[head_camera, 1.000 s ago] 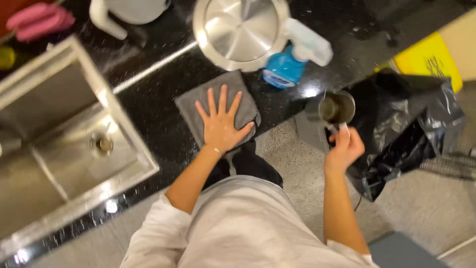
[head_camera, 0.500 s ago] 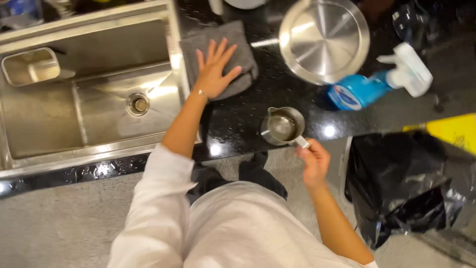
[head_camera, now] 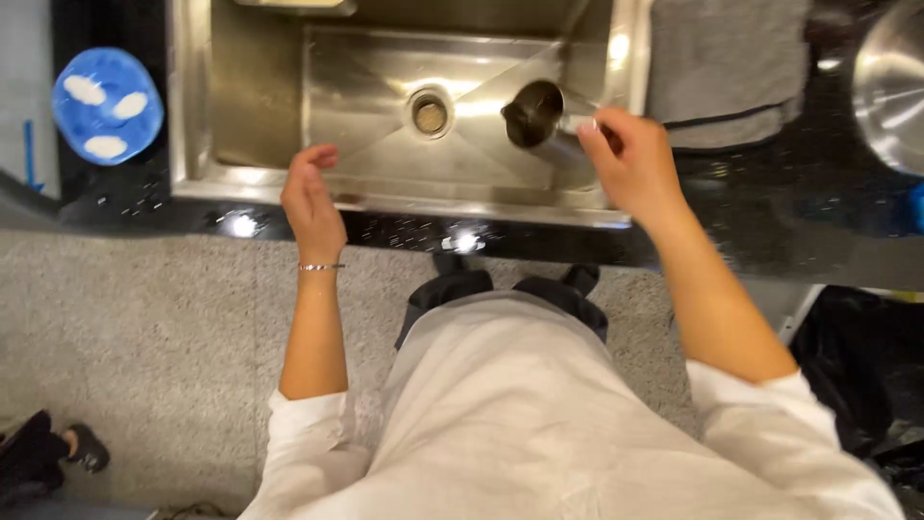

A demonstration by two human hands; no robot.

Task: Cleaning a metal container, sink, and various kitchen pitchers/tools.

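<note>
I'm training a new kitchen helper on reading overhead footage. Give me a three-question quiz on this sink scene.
1. True or false: the right hand holds a metal cup over the sink.
2. What does the left hand hold? A) sponge B) nothing C) cloth
3. What lies on the counter just right of the sink?

Key: 1 true; 2 B; 3 a grey cloth.

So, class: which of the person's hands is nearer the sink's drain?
Right. The right hand holds the metal cup just right of the drain; the left hand is empty at the sink's front rim.
</note>
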